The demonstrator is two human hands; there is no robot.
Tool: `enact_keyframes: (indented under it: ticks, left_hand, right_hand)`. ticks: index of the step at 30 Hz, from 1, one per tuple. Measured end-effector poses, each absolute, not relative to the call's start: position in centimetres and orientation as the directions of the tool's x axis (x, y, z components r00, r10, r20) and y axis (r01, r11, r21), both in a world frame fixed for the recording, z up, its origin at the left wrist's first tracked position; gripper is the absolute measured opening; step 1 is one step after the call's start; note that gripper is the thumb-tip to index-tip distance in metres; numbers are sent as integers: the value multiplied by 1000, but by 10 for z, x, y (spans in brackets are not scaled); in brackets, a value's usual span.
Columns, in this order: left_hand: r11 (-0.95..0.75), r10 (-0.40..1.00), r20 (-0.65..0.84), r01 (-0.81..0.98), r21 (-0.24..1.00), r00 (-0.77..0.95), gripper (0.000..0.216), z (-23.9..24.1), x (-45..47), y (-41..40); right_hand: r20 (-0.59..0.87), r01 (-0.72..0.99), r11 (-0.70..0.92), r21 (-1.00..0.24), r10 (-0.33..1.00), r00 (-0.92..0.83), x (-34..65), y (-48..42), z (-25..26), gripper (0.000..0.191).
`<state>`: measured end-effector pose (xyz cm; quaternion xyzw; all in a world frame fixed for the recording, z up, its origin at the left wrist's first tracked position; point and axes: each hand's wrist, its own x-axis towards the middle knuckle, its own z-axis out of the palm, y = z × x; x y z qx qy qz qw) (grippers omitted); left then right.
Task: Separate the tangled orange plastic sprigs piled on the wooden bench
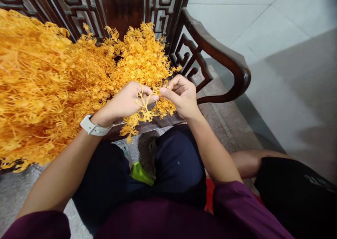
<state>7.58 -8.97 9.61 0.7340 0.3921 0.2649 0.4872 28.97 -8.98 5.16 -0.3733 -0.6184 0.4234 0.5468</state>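
Observation:
Both hands meet in front of me, at the front edge of a bench heaped with orange plastic sprigs. Between the fingers of my left hand [131,97] is an orange plastic sprig [144,114], its branched end hanging below the hand. Thumb and forefinger of my right hand [183,95] pinch a small orange piece beside the left fingertips. Whether that piece is joined to the sprig I cannot tell. Just behind the hands rises a heap of similar orange sprigs [143,56], and a bigger pile [47,91] spreads to the left.
The dark wooden bench has a curved armrest [223,56] at the right and a carved back [121,10]. Beyond stands a tiled wall [284,91]. Another person's leg in black shorts [286,186] is close at my right. Something bright green [142,174] lies between my legs.

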Motion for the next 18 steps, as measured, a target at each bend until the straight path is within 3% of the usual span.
enact_keyframes:
  ticks: [4,10,18]
  left_hand:
    - [-255,844,62,297,920,533,29,95,77,-92]
    - [-309,855,108,331,892,508,26,95,73,-90]
    - [-100,858,-70,300,949,508,31,97,83,-94]
  right_hand:
    - [324,-66,317,-946,932,-163,294,-89,53,42]
    - [297,-18,305,-952,911,-287,300,-94,55,36]
    - [513,201,508,-837,858,-34,293,-95,48,24]
